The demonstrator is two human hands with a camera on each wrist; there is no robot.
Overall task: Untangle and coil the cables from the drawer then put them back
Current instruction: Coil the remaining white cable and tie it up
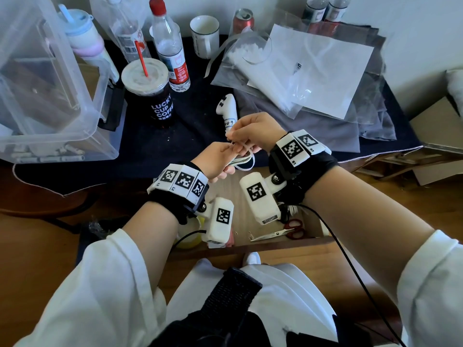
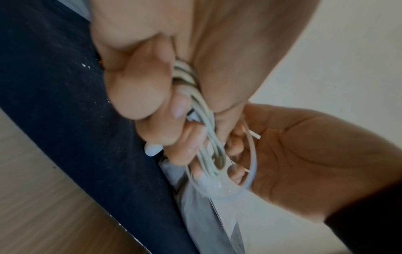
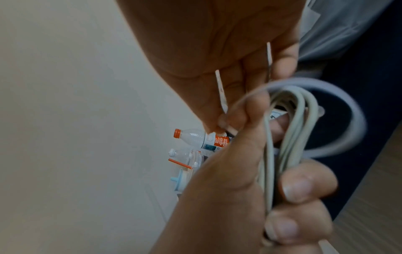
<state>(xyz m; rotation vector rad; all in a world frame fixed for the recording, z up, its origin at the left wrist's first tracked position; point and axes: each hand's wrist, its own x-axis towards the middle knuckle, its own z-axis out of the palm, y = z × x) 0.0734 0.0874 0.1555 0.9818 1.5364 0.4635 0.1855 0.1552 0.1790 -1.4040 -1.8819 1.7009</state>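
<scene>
1. Because the white cable point(image 1: 244, 160) was already gathered into several loops, we held it up between both hands, above the open drawer point(image 1: 253, 219) and just in front of the counter point(image 1: 155, 146) edge.
2. Our left hand point(image 1: 218, 159) had its fingers point(image 2: 139, 96) curled tight round the bundle, which we judge kept the loops from springing apart while the rest was worked.
3. Our right hand point(image 1: 253, 130) pinched a thin white strip, seemingly a twist tie point(image 3: 220, 91), between thumb and fingertips right at the bundle; one larger loop point(image 3: 348, 116) stood out loose beside the tighter ones.
4. We judge the step in hand was binding the coil, so the next move would need the tie passed round the loops without the left grip slackening; otherwise the loose loop could slip free.
5. In the drawer below lay red-handled scissors point(image 1: 283, 231); whether more cables waited there we could not tell, since our wrists hid much of it.
6. Farther out on the counter stood a coffee cup point(image 1: 150, 91) with a red straw, a water bottle point(image 1: 170, 48), a clear plastic bin point(image 1: 50, 83) and a heap of plastic bags point(image 1: 308, 71).
</scene>
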